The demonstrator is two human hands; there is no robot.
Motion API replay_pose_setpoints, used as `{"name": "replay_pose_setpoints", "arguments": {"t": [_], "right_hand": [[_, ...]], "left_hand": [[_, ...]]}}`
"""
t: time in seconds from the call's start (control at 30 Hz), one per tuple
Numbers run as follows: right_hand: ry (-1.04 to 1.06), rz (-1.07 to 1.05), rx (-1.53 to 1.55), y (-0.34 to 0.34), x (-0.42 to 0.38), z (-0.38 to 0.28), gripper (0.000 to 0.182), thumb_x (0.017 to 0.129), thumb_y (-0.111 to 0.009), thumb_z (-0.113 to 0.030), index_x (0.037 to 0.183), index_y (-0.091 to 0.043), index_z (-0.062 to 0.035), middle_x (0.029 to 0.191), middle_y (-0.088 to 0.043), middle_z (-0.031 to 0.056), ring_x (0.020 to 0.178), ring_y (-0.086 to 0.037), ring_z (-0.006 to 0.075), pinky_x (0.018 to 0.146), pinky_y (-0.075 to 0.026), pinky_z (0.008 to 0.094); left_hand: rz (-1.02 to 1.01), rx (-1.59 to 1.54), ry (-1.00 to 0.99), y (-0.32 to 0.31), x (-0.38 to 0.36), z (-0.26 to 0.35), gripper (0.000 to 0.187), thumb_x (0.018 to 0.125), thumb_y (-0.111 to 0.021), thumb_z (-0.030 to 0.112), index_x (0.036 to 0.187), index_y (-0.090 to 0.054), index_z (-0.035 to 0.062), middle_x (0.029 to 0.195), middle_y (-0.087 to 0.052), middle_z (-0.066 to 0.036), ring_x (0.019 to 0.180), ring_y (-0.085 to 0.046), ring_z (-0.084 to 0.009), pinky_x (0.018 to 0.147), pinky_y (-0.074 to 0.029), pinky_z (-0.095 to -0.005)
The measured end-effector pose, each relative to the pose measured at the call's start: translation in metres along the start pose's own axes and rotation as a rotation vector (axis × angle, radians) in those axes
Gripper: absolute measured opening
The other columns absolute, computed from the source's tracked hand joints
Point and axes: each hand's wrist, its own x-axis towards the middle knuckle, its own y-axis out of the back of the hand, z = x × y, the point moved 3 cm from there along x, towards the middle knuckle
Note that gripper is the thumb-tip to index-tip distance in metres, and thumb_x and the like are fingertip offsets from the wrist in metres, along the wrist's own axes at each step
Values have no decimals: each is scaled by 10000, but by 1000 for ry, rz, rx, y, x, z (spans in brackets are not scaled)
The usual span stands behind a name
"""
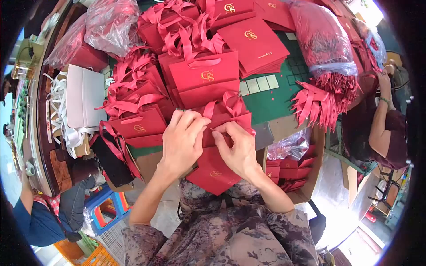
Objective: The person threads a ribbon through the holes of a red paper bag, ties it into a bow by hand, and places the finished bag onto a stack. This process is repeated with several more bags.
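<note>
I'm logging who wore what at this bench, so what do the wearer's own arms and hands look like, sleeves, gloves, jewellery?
Both hands, the left hand and the right hand, are bare, with no gloves. No rings, watch or bracelet show. The forearms are uncovered; short sleeves of a mottled grey, brown and dark patterned top start near the elbows.

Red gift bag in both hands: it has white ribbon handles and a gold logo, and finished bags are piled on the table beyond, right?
Not quite. In the head view the red gift bag held by the left hand and right hand has red ribbon handles, not white. The gold logo and piled bags are correct.
</note>
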Motion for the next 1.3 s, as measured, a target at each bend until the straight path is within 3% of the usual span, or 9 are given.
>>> {"name": "replay_pose_setpoints", "arguments": {"t": [0.37, 0.43, 0.5, 0.57, 0.73, 0.8, 0.9, 1.17, 1.3], "right_hand": [[-88, 10, 20, -4, 6, 0, 89, 859, -726, -73, 875, -682, 2, 730, -672, 91, 592, -600, 125, 545, -455, 279], [-128, -9, 53, -6, 7, 1, 97, 853, -722, -84, 860, -667, -5, 753, -671, 109, 614, -622, 196, 565, -472, 326], [-163, -30, 88, -9, 8, 4, 106, 847, -717, -95, 844, -652, -11, 775, -671, 126, 635, -645, 268, 585, -488, 373], [-100, 8, 66, -12, 7, 7, 87, 857, -717, -69, 858, -673, 6, 696, -670, 71, 571, -581, 98, 534, -446, 271], [-117, -19, 32, -12, 9, 7, 87, 854, -715, -68, 838, -658, -3, 685, -662, 58, 546, -549, 92, 516, -424, 274], [-103, -7, 42, -12, 9, 8, 88, 853, -713, -67, 833, -654, -6, 681, -659, 54, 538, -537, 91, 509, -416, 276], [-116, -20, 19, -12, 10, 8, 103, 847, -723, -72, 826, -649, -4, 684, -661, 66, 528, -541, 103, 496, -412, 281], [172, 40, -370, -19, 14, -8, 147, 777, -724, -43, 808, -580, -51, 728, -592, 100, 671, -611, 326, 626, -468, 423], [221, 62, -413, -22, 14, -7, 148, 789, -724, -47, 809, -577, -50, 723, -587, 101, 643, -598, 317, 608, -460, 424]], "left_hand": [[-36, 53, -116, 3, 3, -2, 252, 763, -688, -40, 969, -711, 104, 922, -672, -43, 827, -556, -274, 712, -496, -362], [-29, 4, -89, 3, 3, -4, 242, 771, -690, -42, 965, -715, 101, 911, -671, -45, 821, -556, -273, 711, -494, -356], [-108, -82, 69, 4, 4, -8, 212, 807, -644, -3, 986, -706, 92, 917, -678, -71, 845, -551, -279, 728, -500, -366], [-123, -155, 145, 2, 3, -16, 183, 828, -644, 7, 987, -705, 76, 903, -673, -86, 840, -563, -278, 728, -501, -372], [-196, -346, 400, -5, 2, -29, 135, 872, -651, 31, 998, -700, 36, 851, -657, -120, 784, -600, -259, 712, -504, -370], [-202, -471, 457, -13, -2, -37, 140, 891, -613, -22, 993, -701, 14, 860, -638, -62, 789, -578, -129, 743, -475, -283], [-210, -429, 465, -12, -1, -34, 142, 887, -628, -20, 1002, -706, 8, 860, -649, -65, 784, -590, -131, 742, -481, -282], [-168, -409, 344, -11, 3, -29, 159, 871, -641, -38, 1002, -719, 8, 922, -703, -98, 803, -624, -157, 766, -500, -300], [-193, -341, 309, -8, 7, -25, 157, 868, -631, -49, 988, -719, 1, 925, -707, -102, 823, -636, -171, 787, -506, -306]]}}
